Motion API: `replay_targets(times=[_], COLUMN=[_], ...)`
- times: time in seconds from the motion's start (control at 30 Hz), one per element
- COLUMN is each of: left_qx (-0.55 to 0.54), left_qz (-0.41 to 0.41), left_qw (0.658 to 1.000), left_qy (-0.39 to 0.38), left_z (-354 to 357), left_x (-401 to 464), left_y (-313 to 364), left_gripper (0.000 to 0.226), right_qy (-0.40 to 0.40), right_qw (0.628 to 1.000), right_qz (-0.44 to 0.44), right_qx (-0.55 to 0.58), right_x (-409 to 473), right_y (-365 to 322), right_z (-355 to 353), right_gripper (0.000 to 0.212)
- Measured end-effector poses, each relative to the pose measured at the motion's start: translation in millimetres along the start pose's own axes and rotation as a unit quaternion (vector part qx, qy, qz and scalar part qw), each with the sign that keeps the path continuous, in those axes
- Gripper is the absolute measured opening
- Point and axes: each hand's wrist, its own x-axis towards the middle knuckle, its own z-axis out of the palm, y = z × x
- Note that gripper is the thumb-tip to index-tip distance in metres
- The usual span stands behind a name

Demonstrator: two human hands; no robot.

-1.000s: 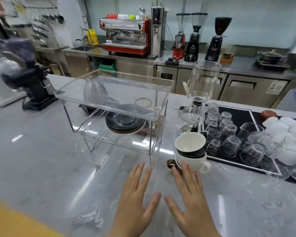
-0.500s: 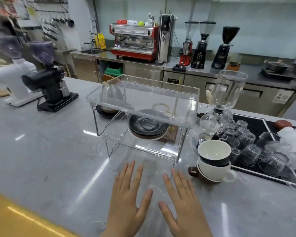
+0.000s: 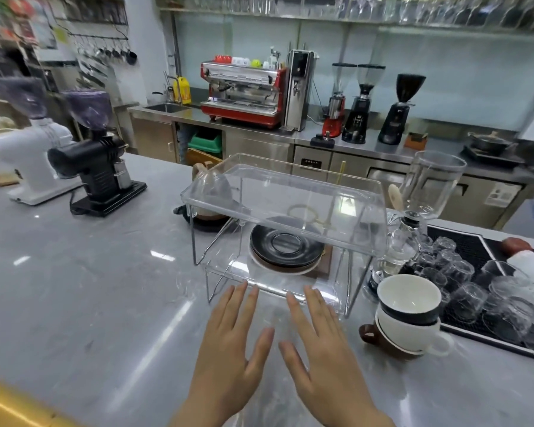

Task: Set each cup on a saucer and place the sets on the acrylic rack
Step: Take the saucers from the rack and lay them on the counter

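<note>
- acrylic rack (image 3: 284, 192) – two clear tiers on wire legs, straight ahead at 12 o'clock from both hands, long axis left-right across the counter (image 3: 74, 288); nothing seen on the top tier.
- saucers (image 3: 285, 246) – dark stack seen through the rack at lower-tier level, 12 to 1 o'clock of the hands; on the tier or behind it, can't tell.
- stacked cups (image 3: 409, 315) – nested pile at 2 o'clock of the right hand (image 3: 324, 355), just beside the rack's right legs; right hand clearly nearer, likely first reach.
- left hand (image 3: 232, 349) – flat, fingers straight and spread, holds nothing.
- right hand – same, flat and spread, empty – fingertips near the rack's front edge, contact unclear.
</note>
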Motion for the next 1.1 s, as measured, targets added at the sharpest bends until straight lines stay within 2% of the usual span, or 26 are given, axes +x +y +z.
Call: replay_targets(times=[0.23, 0.43, 0.53, 0.63, 0.77, 0.87, 0.97, 1.1], left_qx=[-0.039, -0.085, -0.081, -0.101, -0.177, -0.283, -0.36, -0.462], left_qz=[-0.005, -0.011, 0.002, -0.001, -0.072, -0.174, -0.26, -0.326], left_qw=[0.999, 0.996, 0.997, 0.995, 0.982, 0.943, 0.896, 0.823], left_qy=[-0.01, -0.018, -0.011, -0.007, -0.001, -0.005, -0.001, 0.049], left_z=[-12.7, -13.9, -13.2, -10.8, -8.5, -5.0, -1.1, -5.1], left_x=[47.9, 85.4, 103.6, 120.8, 140.8, 154.0, 169.7, 187.8], left_y=[4.5, 7.2, 8.0, 8.4, 10.4, 10.5, 7.7, 13.7], left_gripper=[0.073, 0.065, 0.062, 0.046, 0.035, 0.024, 0.052, 0.026], right_qy=[0.004, -0.01, 0.032, 0.043, 0.096, 0.142, 0.164, 0.219], right_qw=[0.998, 0.99, 0.986, 0.975, 0.951, 0.921, 0.877, 0.756], right_qz=[0.063, 0.131, 0.138, 0.17, 0.209, 0.247, 0.308, 0.394], right_qx=[0.007, 0.058, 0.087, 0.135, 0.207, 0.266, 0.329, 0.475], right_x=[44.6, 75.0, 92.5, 107.5, 125.6, 138.9, 148.9, 158.4], right_y=[-6.1, -3.2, 0.7, 8.2, 16.3, 20.8, 21.9, 19.4], right_z=[-11.8, -16.8, -13.7, -6.9, 1.7, 5.9, 5.5, -3.1], right_gripper=[0.067, 0.07, 0.067, 0.071, 0.068, 0.06, 0.05, 0.043])
